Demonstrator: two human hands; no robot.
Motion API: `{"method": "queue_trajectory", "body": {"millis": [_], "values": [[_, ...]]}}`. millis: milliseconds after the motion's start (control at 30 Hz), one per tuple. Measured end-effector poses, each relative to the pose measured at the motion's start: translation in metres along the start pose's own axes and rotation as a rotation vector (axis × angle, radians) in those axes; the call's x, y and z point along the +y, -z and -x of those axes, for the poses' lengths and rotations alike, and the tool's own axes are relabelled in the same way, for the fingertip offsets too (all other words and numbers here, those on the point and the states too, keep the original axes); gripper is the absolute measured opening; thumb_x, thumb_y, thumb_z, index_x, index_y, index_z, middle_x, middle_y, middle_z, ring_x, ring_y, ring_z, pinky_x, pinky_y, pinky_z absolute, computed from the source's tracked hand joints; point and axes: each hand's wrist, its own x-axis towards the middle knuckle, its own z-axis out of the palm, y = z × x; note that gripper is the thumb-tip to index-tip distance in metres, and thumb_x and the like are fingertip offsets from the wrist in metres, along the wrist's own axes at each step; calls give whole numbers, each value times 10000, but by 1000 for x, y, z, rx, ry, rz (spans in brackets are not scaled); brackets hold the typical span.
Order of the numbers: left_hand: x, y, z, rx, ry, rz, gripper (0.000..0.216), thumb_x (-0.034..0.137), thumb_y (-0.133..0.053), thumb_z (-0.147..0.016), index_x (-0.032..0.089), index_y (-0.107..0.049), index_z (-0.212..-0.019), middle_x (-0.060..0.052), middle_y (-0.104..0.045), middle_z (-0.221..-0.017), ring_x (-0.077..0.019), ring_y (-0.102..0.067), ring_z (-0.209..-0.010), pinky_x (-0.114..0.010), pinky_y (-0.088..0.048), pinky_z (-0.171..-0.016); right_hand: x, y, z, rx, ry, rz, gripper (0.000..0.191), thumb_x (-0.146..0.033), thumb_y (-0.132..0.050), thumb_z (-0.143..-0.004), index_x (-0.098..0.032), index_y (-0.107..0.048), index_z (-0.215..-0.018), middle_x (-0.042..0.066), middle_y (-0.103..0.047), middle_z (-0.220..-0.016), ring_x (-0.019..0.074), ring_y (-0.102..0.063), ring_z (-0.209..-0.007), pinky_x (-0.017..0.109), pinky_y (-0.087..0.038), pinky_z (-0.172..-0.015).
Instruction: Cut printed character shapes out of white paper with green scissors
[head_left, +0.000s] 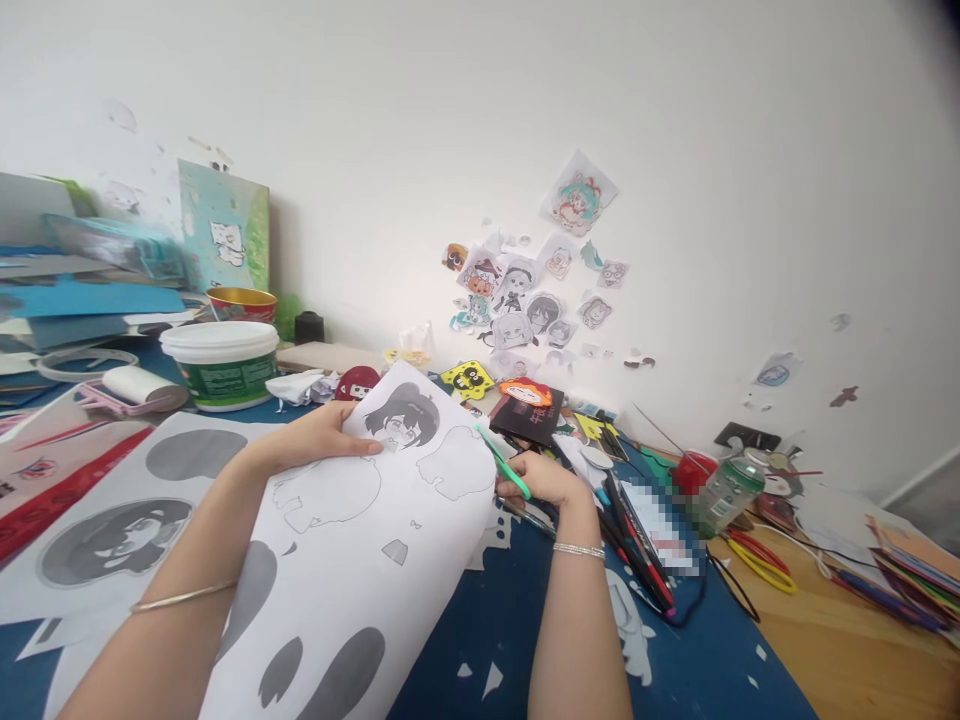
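Observation:
My left hand (330, 437) grips the upper left edge of a large white paper sheet (435, 530), thumb on top and the other fingers behind it. Grey cartoon shapes are printed on the sheet, among them a dark-haired head near its top. A pair of green-handled scissors (512, 470) is in my right hand (541, 478), at the sheet's upper right edge. The blades are mostly hidden at the paper's edge, so whether they touch it I cannot tell.
Another printed sheet (150, 460) lies at the left, near a white-lidded tub (220, 350). Several pens (637, 540) lie right of my right wrist, with a green can (731, 490) beyond. Paper scraps (491, 680) are scattered on the blue mat (502, 620). Behind stands a wall with stuck-on cutouts (517, 285).

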Motion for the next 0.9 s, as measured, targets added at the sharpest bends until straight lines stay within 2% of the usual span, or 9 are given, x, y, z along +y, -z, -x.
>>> {"method": "queue_trajectory", "body": {"millis": [167, 367, 467, 667, 900], "values": [[-4, 2, -2, -20, 12, -39, 336, 394, -656, -622, 173, -592, -867, -47, -691, -820, -236, -649, -728, -278, -513, -560, 5, 1, 1, -41, -18, 29, 189, -256, -607, -647, -175, -521, -499, -35, -522, -450, 112, -484, -468, 232, -394, -540], [-1, 1, 1, -54, -7, -91, 347, 391, -656, -622, 175, -607, -889, -46, -687, -850, -242, -647, -755, -267, -509, -569, 6, 4, 0, -191, -49, 132, 234, -310, -619, -651, -148, -568, -489, -20, -562, -472, 106, -491, -499, 220, -388, -567], [1, 0, 3, -77, 4, -79, 350, 396, -657, -622, 168, -601, -882, -44, -686, -848, -243, -645, -763, -275, -513, -587, 4, 5, -1, -223, -70, 177, 263, -354, -628, -650, -140, -581, -504, -19, -563, -483, 106, -487, -514, 215, -381, -561], [4, -1, 6, -45, 10, -54, 372, 385, -664, -616, 129, -592, -876, -45, -686, -820, -236, -636, -739, -265, -501, -557, 4, 3, -1, -223, -84, 172, 284, -377, -641, -659, -129, -584, -533, -10, -562, -490, 105, -493, -519, 215, -382, -558], [5, -1, 7, -18, 11, -22, 406, 379, -669, -624, 95, -585, -902, -37, -684, -788, -214, -636, -698, -245, -485, -553, 6, 1, -2, -146, -65, 117, 235, -316, -630, -659, -144, -569, -511, -18, -555, -464, 105, -488, -482, 221, -383, -525]]}}
